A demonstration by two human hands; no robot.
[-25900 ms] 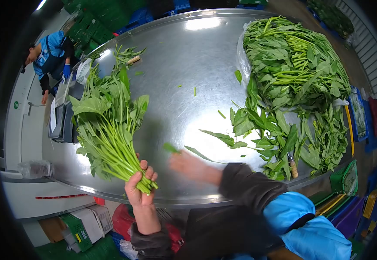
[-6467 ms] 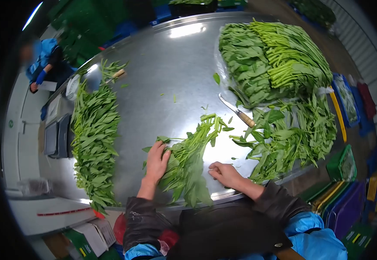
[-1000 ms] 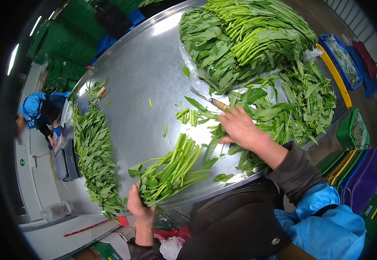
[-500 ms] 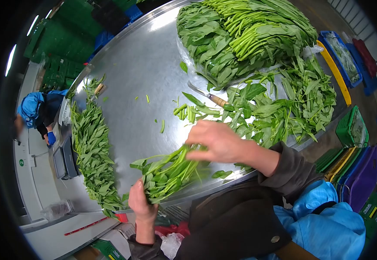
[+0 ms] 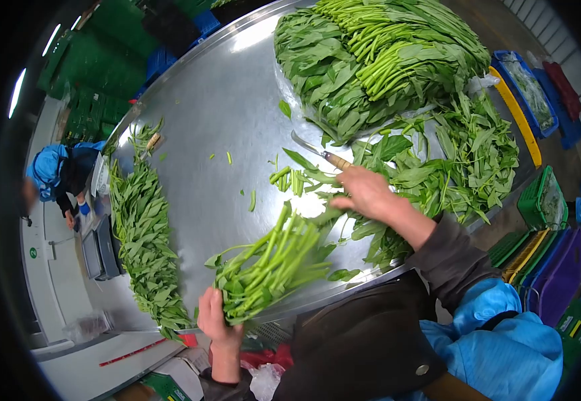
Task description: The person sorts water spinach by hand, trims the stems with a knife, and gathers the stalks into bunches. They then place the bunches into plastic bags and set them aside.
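Observation:
At the table's near edge, my left hand is closed round a bunch of leafy green stems, the stems fanning up to the right. My right hand is over the loose leaves, just below the wooden handle of a curved knife; its fingers are partly bent, and whether they hold a leaf is too blurred to tell. Short cut stem pieces lie left of it. Loose leafy stems spread to the right, below a large stacked heap of greens.
A long row of greens lines the left side of the metal table. Beyond it a person in blue works beside a grey crate. Blue and green crates stand at right.
My right hand has moved right and up, off the bunch and towards the knife and loose leaves. The bunch in my left hand has its stems spread more upward.

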